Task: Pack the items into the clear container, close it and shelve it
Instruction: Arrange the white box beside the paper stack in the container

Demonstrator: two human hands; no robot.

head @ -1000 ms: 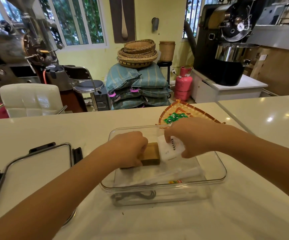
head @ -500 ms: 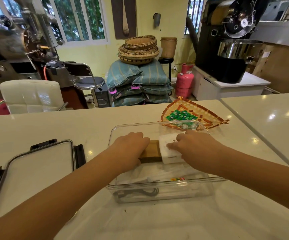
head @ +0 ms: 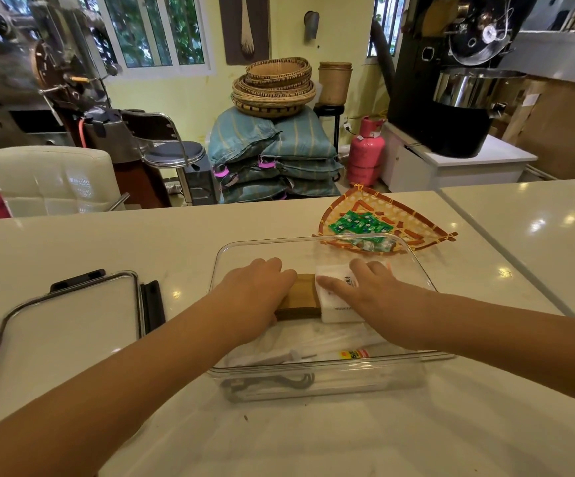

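**Both hands inside the clear container, on the packed items**

With the clear container (head: 313, 373) sitting open on the bench (head: 141, 235) right in front of us, we see both hands down inside it. Left hand (head: 255, 290) lies over the left end of a brown block (head: 301, 296), fingers bent over its top edge; we cannot tell whether they actually clamp it. Right hand (head: 372, 290) rests flat on a white packet (head: 334, 297), fingers straight and spread, pressing rather than gripping. Block and packet touch side by side, mid-container. Nearer us in the container: clear-wrapped white items and a small yellow-and-red label (head: 354, 354); something dark and curved shows through the front wall.

The lid (head: 69, 315) lies flat on the bench to the left, well apart from the container, black latches out. Just behind the container's far right corner sits a woven tray (head: 416, 222) holding green sachets (head: 360, 223).
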